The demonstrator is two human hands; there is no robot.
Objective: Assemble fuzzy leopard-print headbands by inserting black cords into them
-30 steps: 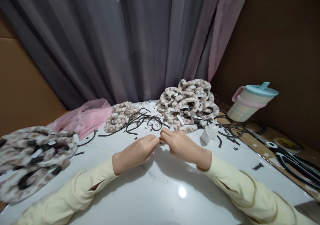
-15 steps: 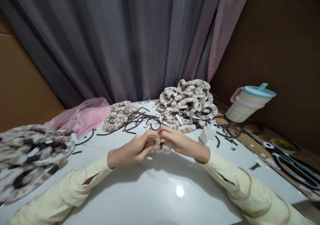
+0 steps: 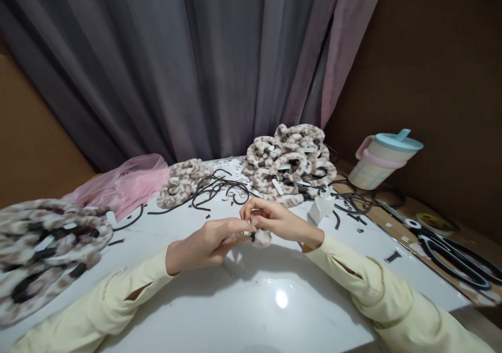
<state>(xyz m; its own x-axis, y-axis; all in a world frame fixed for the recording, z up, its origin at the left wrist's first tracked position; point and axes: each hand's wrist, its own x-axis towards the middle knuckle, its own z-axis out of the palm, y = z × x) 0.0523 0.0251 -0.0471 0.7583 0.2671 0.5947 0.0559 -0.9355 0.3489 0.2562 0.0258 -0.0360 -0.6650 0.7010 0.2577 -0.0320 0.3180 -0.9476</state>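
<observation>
Low over the table's middle, a small fluffy band (image 3: pixel 262 239), mottled white and brown-grey, with a dark part on it, is between my hands. My left hand (image 3: pixel 209 240) is closed on its left side, thumb on top and fingers underneath. Just above the dark part, the fingertips and thumb of my right hand (image 3: pixel 274 222) are pinched together; what they hold is too small or hidden to make out. Much of the band is covered by my fingers. A white block-like object (image 3: pixel 320 209) stands to the right of my right hand.
Similar fluffy rings lie in a large pile (image 3: pixel 292 164), a smaller pile (image 3: pixel 184 180) and a left-hand heap (image 3: pixel 50 248). A pink plastic bag (image 3: pixel 125 183), black cords (image 3: pixel 214 188), black-handled scissors (image 3: pixel 451 256), a tape roll (image 3: pixel 435 222) and a lidded cup (image 3: pixel 378 162) lie around.
My right fingers have shifted up and sit above the band, showing more of its right end. My left hand has flattened slightly and stays on the band. The view has turned slightly right.
</observation>
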